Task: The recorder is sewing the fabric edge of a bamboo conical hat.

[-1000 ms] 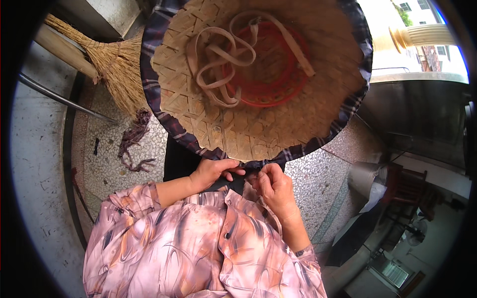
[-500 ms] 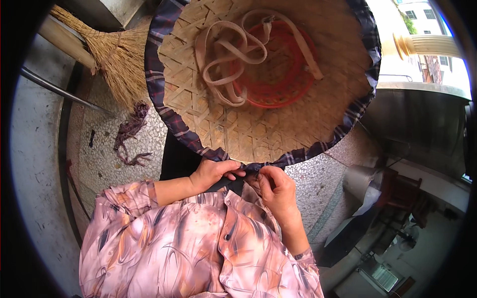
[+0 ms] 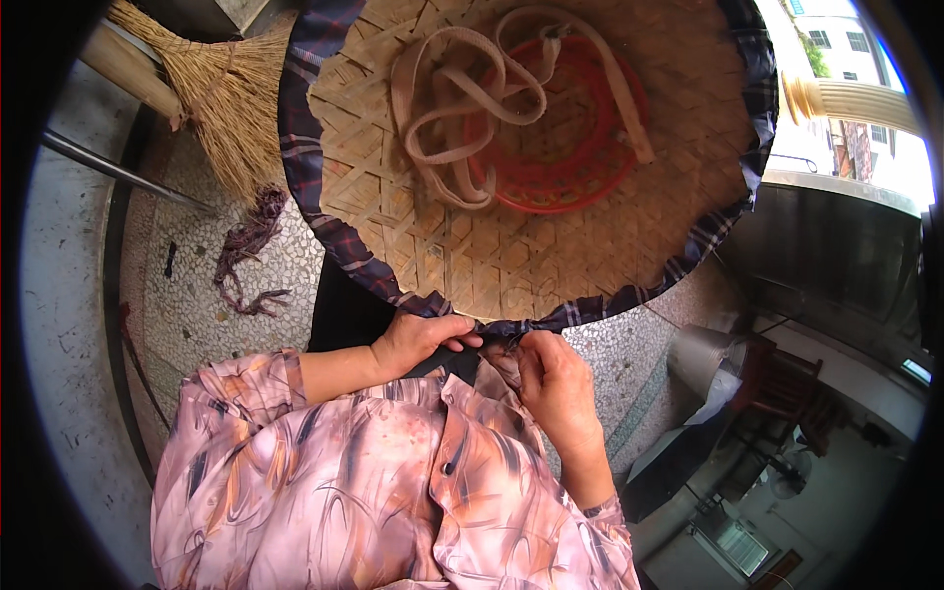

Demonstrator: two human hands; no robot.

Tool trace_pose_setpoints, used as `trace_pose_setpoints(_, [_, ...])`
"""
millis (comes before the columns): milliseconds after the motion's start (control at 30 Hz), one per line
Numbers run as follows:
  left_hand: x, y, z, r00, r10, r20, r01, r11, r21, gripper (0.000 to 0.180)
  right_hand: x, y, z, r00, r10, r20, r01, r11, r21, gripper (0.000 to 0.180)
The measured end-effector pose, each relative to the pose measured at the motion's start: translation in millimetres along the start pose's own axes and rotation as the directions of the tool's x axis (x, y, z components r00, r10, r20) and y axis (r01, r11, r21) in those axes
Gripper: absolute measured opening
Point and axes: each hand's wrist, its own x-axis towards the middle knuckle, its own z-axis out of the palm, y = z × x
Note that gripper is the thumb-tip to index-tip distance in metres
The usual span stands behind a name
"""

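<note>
A wide woven bamboo hat (image 3: 423,236) rests at my lap, its inner side toward me. Dark plaid cloth (image 3: 346,254) is wrapped around its rim. A red plastic ring (image 3: 536,207) sits in its middle, and a pale flat strap (image 3: 621,93) lies in loops over it. My left hand (image 3: 418,342) pinches the near rim's cloth between thumb and fingers. Just right of it, beside the same edge, my right hand (image 3: 559,383) is closed with thumb against fingertips. Whatever it pinches is too small or hidden to make out.
A straw broom (image 3: 231,108) and a metal rod (image 3: 128,169) are at the left. Purplish stringy scraps (image 3: 246,246) lie on the speckled floor (image 3: 202,295). At the right stand a grey bucket-like container (image 3: 703,356), a dark metal-sided unit (image 3: 826,236) and a wooden chair (image 3: 782,379).
My right hand has shifted slightly right, away from the rim. The left hand keeps its hold on the cloth edge. The whole view has shifted a little.
</note>
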Motion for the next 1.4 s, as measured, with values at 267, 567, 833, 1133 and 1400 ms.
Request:
trace_pose_setpoints(267, [0, 1, -1, 0.999, -0.042, 0.025, 0.041, 0.999, 0.026, 0.031, 0, 3, 1, 1.0, 0.002, -0.022, -0.002, 1.0, -0.01, 0.009])
trace_pose_setpoints(567, [2, -5, -2, 0.996, 0.082, 0.023, -0.083, 0.995, 0.055, 0.025, 3, 11, 1, 1.0, -0.003, 0.001, 0.003, 0.997, 0.083, 0.011])
trace_pose_setpoints(833, [-2, 9, 5, 0.998, -0.039, -0.049, 0.033, 0.994, -0.108, 0.025, -5, 30, -35, 0.924, 0.268, 0.274, -0.376, 0.774, 0.51, 0.006])
trace_pose_setpoints(1133, [2, 6, 1, 0.998, -0.039, -0.046, 0.033, 0.991, -0.127, 0.024, 66, -31, -82, 0.97, -0.22, -0.102, 0.135, 0.143, 0.98, 0.015])
trace_pose_setpoints(1400, [3, 7, 3, 0.993, -0.076, -0.095, 0.058, 0.983, -0.175, 0.023, 119, -88, -89, 0.834, -0.457, -0.31, 0.378, 0.064, 0.924, 0.023])
